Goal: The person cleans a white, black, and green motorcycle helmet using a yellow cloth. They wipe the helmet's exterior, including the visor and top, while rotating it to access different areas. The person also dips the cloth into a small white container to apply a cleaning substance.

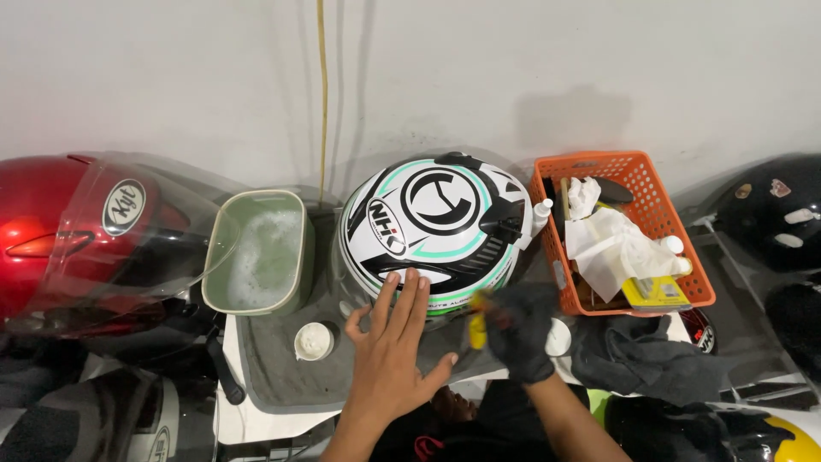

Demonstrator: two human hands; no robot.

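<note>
From my feed, the right hand (519, 334) is mostly hidden: it is wrapped in a dark grey cloth, blurred, and I cannot tell how its fingers are set. A small yellow object (477, 329) shows just beside it, too smeared to identify. The left hand (395, 351) is plain to see, laid flat with its fingers (409, 295) spread apart on the lower front of the glossy white helmet with black and mint-green stripes (436, 229). That helmet sits rounded and hard-shelled at the middle of the bench, on a grey, soft-looking mat (278, 364), against the pale wall.

Left of it stands a squarish sage-green plastic tub (224, 257) with foamy water inside, and near the mat's front a small round white pot (314, 340). A shiny red helmet with a clear raised visor (77, 231) is cut off at the left edge. To the right, an orange plastic lattice basket (637, 167) holds crumpled white tissues (611, 244) and small bottles, partly buried. A rumpled dark grey rag (650, 359) lies below it. A black helmet (774, 214) is cropped at the right.
</note>
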